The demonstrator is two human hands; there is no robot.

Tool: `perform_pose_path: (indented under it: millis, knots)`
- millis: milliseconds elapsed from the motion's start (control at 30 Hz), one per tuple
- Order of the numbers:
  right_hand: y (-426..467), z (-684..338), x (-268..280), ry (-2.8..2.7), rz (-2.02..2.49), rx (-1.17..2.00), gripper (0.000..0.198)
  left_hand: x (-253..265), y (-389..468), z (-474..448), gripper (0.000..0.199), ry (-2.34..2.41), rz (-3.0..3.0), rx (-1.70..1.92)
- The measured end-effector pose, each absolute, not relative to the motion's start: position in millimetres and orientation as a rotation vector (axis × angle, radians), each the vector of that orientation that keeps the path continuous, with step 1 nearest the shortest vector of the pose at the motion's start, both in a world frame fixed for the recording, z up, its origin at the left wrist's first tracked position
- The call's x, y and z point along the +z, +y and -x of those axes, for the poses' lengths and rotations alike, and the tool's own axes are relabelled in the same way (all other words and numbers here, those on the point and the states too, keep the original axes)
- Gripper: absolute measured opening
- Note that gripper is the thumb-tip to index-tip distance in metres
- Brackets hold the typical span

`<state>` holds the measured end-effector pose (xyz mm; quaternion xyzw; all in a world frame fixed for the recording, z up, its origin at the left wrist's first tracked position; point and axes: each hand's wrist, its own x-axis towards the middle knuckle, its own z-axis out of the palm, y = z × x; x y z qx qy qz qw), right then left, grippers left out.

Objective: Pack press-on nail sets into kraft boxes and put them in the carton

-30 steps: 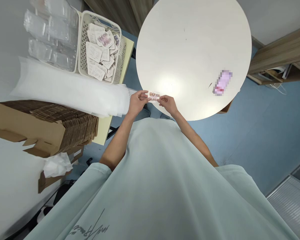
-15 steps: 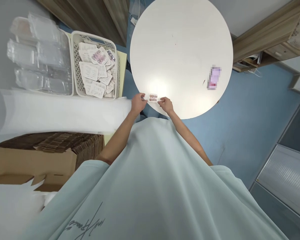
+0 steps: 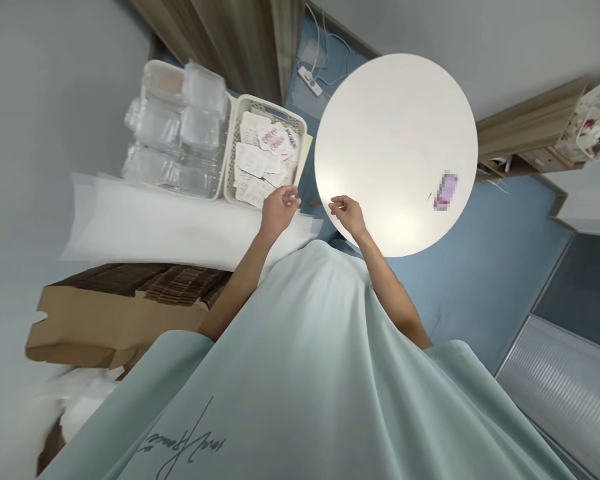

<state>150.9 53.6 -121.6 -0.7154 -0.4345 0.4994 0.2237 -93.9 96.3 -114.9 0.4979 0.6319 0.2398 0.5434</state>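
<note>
Beside the front corner of a white basket (image 3: 303,127), my left hand (image 3: 280,210) hovers with its fingers loosely curved and apart, and nothing shows in it. Cards (image 3: 253,160) printed with text fill that basket, mostly face down. One card of pink press-on nails (image 3: 273,138) lies face up on top. Over the near left edge of the round white table (image 3: 390,127) is my right hand (image 3: 349,215), its fingers bent, a gap before the thumb and nothing visible between them.
Clear plastic boxes (image 3: 200,127) are stacked in a second basket on the left. White sheets (image 3: 180,227) lie in front of the baskets, with folded brown cardboard (image 3: 120,320) nearer me. A pixelated purple item (image 3: 446,191) rests on the table. A power strip (image 3: 310,81) lies on the floor.
The card of brownish press-on nails held between my hands at the table edge is no longer in sight. My hands have parted, and the view has turned left.
</note>
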Motion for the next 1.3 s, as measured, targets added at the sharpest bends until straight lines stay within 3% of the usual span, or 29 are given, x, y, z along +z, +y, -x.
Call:
perform_pose_path:
  millis: [467, 633, 900, 1067, 1300]
  knots:
    - [153, -28, -68, -1.500, 1.655, 1.395, 0.037, -123, 175, 274, 0.040, 1.947, -1.304, 1.134]
    - [152, -17, -54, -1.493, 1.654, 1.400, 0.040, -143, 228, 312, 0.077, 2.035, -1.396, 0.976]
    - [134, -28, -53, -1.427, 1.682, 1.405, 0.043, -150, 250, 313, 0.092, 2.018, -1.315, 0.695]
    - [129, -35, -58, -1.394, 1.690, 1.404, 0.045, -139, 246, 308, 0.104, 2.068, -1.326, 0.749]
    - [129, -41, -58, -1.374, 1.599, 1.419, 0.057, -125, 220, 262, 0.092, 1.953, -1.373, 0.970]
